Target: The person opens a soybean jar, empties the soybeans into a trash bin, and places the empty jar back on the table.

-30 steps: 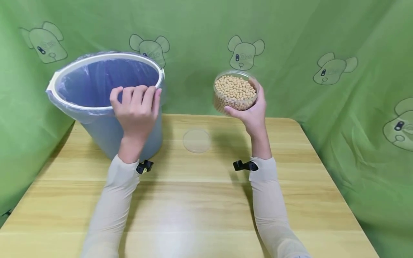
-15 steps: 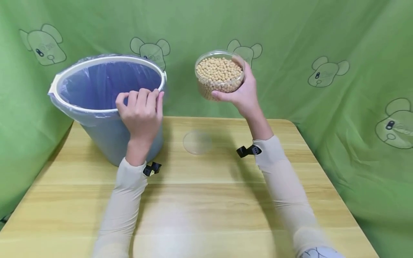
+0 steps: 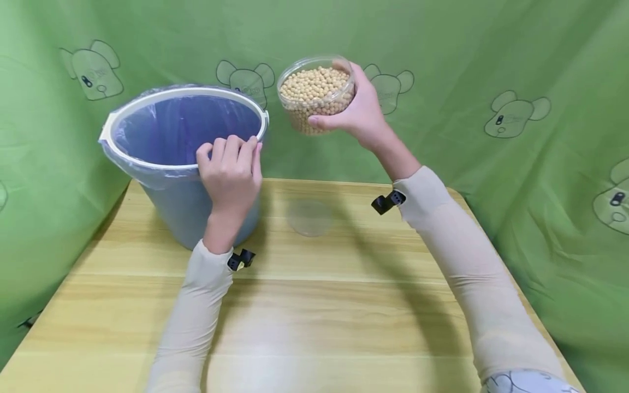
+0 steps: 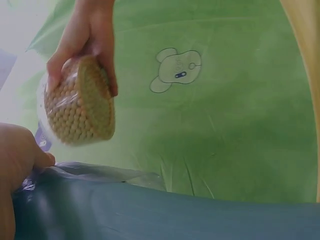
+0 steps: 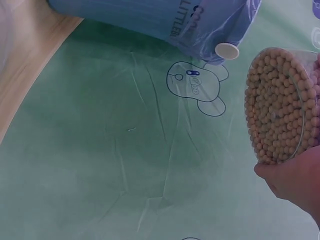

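My right hand [image 3: 361,109] holds a clear round plastic tub [image 3: 318,117] filled with soybeans [image 3: 314,84], thumb on the near side. The lidless tub is raised above the table, to the right of a blue trash can [image 3: 182,202] and slightly tilted. My left hand [image 3: 231,172] grips the near right part of the can's white rim [image 3: 162,165], its fingers curled over the edge and the plastic liner. In the right wrist view the bean-filled tub base [image 5: 275,107] shows. The left wrist view has the tub [image 4: 75,105] beyond the can's liner [image 4: 105,175].
A clear round lid [image 3: 309,218] lies flat on the wooden table [image 3: 304,316], right of the can. Green curtain [image 3: 442,65] with mouse-like drawings hangs behind and at both sides. Each wrist carries a small black camera [image 3: 388,202].
My right hand has raised the tub and moved it left, closer to the can, tilting it slightly. My left hand keeps its grip on the rim. The head view has shifted a little.
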`<action>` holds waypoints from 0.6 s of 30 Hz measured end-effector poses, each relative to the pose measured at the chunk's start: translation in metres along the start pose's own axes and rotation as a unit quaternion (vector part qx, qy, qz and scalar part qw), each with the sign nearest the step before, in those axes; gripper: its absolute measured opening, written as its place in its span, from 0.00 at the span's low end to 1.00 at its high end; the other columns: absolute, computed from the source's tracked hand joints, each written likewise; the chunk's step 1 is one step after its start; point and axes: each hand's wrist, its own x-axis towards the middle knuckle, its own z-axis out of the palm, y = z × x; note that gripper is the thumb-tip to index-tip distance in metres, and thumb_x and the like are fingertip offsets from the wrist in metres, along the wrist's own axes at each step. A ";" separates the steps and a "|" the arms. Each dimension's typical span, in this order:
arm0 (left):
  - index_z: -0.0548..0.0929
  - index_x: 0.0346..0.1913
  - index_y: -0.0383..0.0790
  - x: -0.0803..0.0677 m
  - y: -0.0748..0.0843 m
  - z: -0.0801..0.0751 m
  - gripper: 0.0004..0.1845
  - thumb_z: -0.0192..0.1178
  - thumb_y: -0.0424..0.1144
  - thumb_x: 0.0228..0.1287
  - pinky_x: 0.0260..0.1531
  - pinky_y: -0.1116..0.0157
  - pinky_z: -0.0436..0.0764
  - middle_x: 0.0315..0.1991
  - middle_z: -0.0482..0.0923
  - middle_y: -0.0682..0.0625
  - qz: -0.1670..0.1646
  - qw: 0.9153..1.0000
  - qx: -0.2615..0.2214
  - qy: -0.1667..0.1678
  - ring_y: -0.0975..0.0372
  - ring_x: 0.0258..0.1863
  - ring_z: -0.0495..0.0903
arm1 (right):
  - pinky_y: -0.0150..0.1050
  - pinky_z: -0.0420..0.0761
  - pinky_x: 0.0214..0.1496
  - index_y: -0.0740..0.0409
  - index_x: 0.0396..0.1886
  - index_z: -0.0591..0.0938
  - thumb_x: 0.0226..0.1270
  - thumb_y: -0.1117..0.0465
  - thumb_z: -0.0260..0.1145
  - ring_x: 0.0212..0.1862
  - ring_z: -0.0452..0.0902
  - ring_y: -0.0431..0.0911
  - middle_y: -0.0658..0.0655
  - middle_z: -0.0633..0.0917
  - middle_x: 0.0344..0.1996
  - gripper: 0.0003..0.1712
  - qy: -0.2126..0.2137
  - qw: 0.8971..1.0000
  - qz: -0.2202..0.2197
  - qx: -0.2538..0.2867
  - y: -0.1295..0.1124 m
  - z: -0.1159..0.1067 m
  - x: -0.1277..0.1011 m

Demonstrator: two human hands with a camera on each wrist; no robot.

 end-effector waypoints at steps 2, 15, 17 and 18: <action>0.90 0.38 0.37 -0.001 0.001 0.001 0.14 0.57 0.41 0.75 0.45 0.52 0.71 0.29 0.82 0.45 0.002 1.000 -0.003 0.002 0.49 0.31 0.77 | 0.40 0.79 0.67 0.54 0.74 0.65 0.31 0.66 0.87 0.66 0.74 0.50 0.57 0.73 0.67 0.64 -0.007 1.000 0.002 -0.014 -0.002 0.002 0.004; 0.89 0.37 0.37 0.000 -0.001 0.003 0.10 0.61 0.39 0.72 0.45 0.53 0.71 0.29 0.81 0.45 0.004 1.000 -0.010 -0.002 0.49 0.31 0.77 | 0.36 0.74 0.70 0.52 0.76 0.62 0.30 0.61 0.89 0.67 0.71 0.44 0.55 0.72 0.68 0.69 -0.031 0.994 -0.004 -0.104 -0.005 0.023 0.023; 0.89 0.37 0.37 0.000 -0.001 0.002 0.09 0.63 0.38 0.70 0.44 0.53 0.71 0.28 0.81 0.45 0.002 1.000 -0.010 -0.001 0.49 0.31 0.77 | 0.35 0.74 0.70 0.53 0.76 0.62 0.30 0.60 0.89 0.67 0.71 0.44 0.55 0.72 0.69 0.69 -0.037 0.991 -0.006 -0.126 -0.007 0.026 0.025; 0.89 0.37 0.37 0.000 -0.002 0.002 0.08 0.63 0.38 0.69 0.44 0.53 0.71 0.28 0.81 0.45 0.002 1.000 -0.010 0.000 0.49 0.31 0.77 | 0.34 0.74 0.70 0.54 0.76 0.62 0.30 0.60 0.89 0.67 0.71 0.43 0.55 0.72 0.69 0.69 -0.041 0.990 -0.007 -0.134 -0.009 0.028 0.026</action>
